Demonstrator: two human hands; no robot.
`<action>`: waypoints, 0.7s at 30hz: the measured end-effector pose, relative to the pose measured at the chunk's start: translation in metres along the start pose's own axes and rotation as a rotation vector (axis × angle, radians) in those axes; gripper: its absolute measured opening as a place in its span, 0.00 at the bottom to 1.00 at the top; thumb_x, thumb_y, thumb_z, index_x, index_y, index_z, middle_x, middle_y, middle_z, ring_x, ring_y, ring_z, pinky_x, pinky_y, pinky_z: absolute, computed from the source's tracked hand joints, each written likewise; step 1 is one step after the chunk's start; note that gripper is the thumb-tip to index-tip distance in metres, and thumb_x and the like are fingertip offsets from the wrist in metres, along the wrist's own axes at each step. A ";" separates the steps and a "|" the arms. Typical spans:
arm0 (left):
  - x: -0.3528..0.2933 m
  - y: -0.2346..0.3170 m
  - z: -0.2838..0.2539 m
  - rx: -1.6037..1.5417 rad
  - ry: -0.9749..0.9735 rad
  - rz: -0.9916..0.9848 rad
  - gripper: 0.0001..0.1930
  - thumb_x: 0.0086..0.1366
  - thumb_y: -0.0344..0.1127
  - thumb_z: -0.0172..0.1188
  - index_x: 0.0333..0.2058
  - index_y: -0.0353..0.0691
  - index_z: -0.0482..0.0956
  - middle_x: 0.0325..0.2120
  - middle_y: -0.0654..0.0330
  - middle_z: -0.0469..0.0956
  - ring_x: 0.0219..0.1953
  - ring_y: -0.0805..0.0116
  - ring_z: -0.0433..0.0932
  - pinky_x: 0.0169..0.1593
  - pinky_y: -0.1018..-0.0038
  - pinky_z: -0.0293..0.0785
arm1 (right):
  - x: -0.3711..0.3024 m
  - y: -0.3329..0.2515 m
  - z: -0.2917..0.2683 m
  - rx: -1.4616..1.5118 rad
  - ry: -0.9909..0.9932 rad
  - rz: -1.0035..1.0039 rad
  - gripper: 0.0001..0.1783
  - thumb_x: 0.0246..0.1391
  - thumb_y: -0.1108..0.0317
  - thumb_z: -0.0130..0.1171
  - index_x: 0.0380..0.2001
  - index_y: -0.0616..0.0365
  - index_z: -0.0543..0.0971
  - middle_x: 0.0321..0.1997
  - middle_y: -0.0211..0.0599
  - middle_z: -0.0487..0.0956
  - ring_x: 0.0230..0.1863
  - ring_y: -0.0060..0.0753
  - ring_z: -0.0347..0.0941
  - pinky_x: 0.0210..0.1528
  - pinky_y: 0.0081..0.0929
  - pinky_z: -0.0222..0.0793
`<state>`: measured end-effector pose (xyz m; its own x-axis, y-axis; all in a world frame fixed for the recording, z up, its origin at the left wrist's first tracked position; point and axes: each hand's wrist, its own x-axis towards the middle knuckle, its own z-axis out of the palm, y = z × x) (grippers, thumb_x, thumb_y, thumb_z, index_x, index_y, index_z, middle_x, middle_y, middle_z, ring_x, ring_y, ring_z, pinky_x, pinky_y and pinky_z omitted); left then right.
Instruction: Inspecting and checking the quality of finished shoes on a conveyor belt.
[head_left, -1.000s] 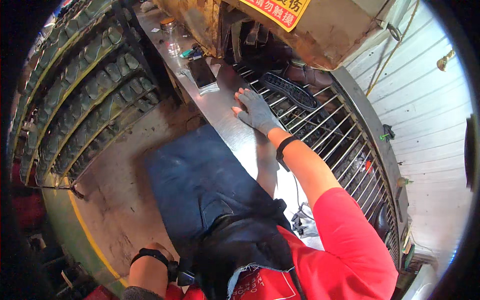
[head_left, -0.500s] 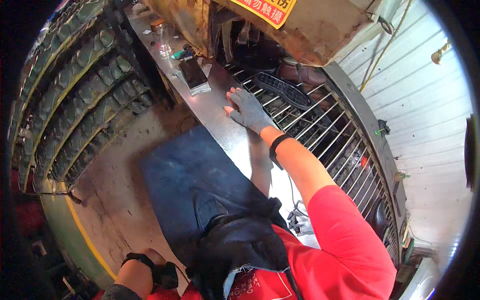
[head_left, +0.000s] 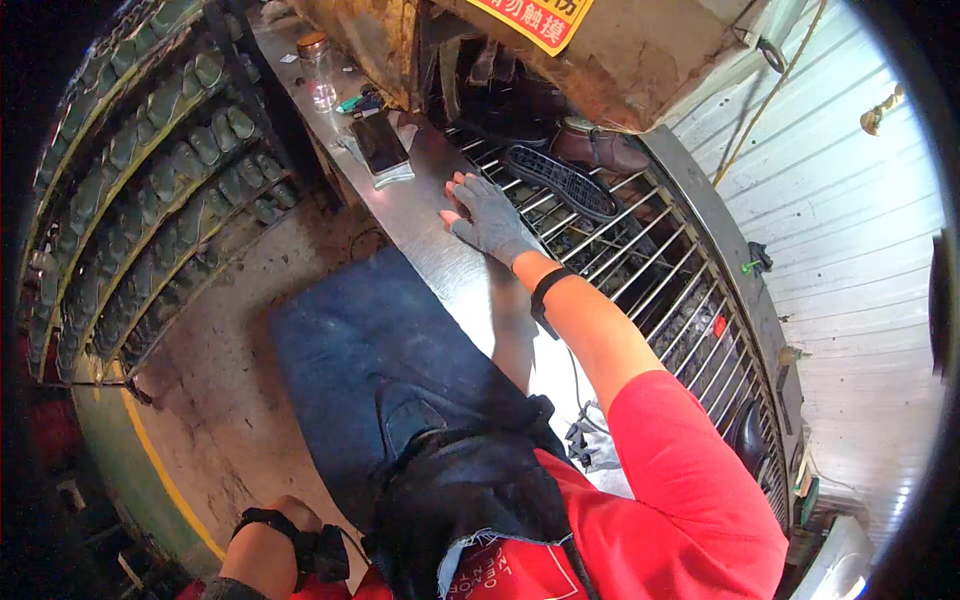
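My right hand (head_left: pixel 487 222), in a grey fingerless glove, lies flat with its fingers apart on the metal bench top (head_left: pixel 455 270). It holds nothing. Just beyond it, a black shoe sole (head_left: pixel 563 182) rests tread up on the metal bars (head_left: pixel 625 235) beside the bench. A brown shoe (head_left: pixel 600 148) sits behind the sole, partly in shadow. My left hand (head_left: pixel 297 512) hangs low at the lower left, by my dark apron (head_left: pixel 375 345). A black band circles that wrist, and its fingers are hidden.
A phone (head_left: pixel 380 143) and a jar with a brown lid (head_left: pixel 317 70) stand on the bench. Racks of dark shoes (head_left: pixel 165 180) fill the left side. Overhead, a rusty machine housing (head_left: pixel 600 75) juts out. A dark shoe (head_left: pixel 748 432) lies on the near bars.
The whole view has shifted slightly. My right hand stays flat on the bench, and my left hand remains low at the lower left.
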<state>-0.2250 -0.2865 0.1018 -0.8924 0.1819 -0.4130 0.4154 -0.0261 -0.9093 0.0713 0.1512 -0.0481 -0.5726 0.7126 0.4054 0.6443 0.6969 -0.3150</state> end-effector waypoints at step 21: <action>0.030 0.009 0.017 -0.329 -0.216 0.329 0.24 0.55 0.45 0.68 0.49 0.41 0.87 0.51 0.47 0.83 0.56 0.50 0.81 0.57 0.59 0.77 | 0.001 -0.003 -0.005 0.015 -0.052 0.037 0.34 0.63 0.44 0.59 0.63 0.56 0.76 0.72 0.46 0.71 0.75 0.51 0.61 0.76 0.47 0.55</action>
<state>-0.2511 -0.2984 0.0806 -0.7065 0.0078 -0.7077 0.6831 0.2694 -0.6789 0.0712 0.1491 -0.0421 -0.5742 0.7412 0.3477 0.6581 0.6705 -0.3425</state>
